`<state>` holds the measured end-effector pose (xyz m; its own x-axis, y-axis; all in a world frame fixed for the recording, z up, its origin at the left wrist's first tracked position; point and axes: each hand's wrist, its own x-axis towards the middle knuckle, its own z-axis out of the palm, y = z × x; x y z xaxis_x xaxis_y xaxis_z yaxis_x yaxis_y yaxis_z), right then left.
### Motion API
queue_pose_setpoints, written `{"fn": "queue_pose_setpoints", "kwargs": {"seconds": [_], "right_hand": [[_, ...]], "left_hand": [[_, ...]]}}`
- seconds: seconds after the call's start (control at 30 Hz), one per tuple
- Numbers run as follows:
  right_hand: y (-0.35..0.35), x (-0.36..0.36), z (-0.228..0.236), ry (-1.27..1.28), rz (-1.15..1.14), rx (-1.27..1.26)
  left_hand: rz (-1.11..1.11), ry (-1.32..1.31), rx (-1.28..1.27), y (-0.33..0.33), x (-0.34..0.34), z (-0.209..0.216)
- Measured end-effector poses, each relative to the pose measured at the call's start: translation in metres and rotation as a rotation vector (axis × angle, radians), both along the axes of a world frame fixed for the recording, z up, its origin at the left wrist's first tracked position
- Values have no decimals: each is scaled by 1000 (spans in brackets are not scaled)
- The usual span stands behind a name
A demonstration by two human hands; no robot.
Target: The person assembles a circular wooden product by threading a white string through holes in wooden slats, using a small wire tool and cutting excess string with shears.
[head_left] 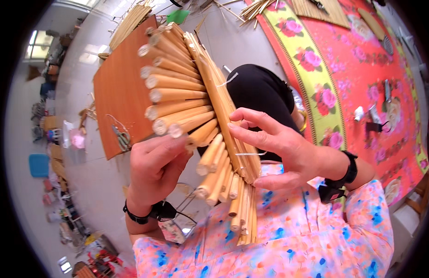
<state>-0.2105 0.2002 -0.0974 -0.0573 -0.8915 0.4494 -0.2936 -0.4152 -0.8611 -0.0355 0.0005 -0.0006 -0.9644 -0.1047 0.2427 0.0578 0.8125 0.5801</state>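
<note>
A fan-shaped piece made of pale yellow reed-like stalks [177, 95] lies across my lap, their cut round ends spreading to the left. Along its right side the stalks meet a long flat bundle [212, 81] with white string ends hanging from it. My left hand [154, 164] is closed, thumb and fingers pinching one stalk's end at the fan's lower left. My right hand [288, 150] has its fingers apart, with the fingertips and thumb touching the right edge of the bundle. Below, several loose-ended stalks [240, 208] point down toward my floral top.
An orange-brown wooden board [121, 88] stands left of the fan, with pliers [121, 138] on it. More stalks [131, 23] lie at the far left. On the right spreads a red floral cloth [335, 41] bearing small tools. A blue stool [38, 165] is at the left.
</note>
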Motion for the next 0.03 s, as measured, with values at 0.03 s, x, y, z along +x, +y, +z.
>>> {"fn": "queue_pose_setpoints", "kwargs": {"seconds": [0.03], "right_hand": [[0,-5,0,2,88,51]], "left_hand": [[-9,-36,-22,0,0,6]]}}
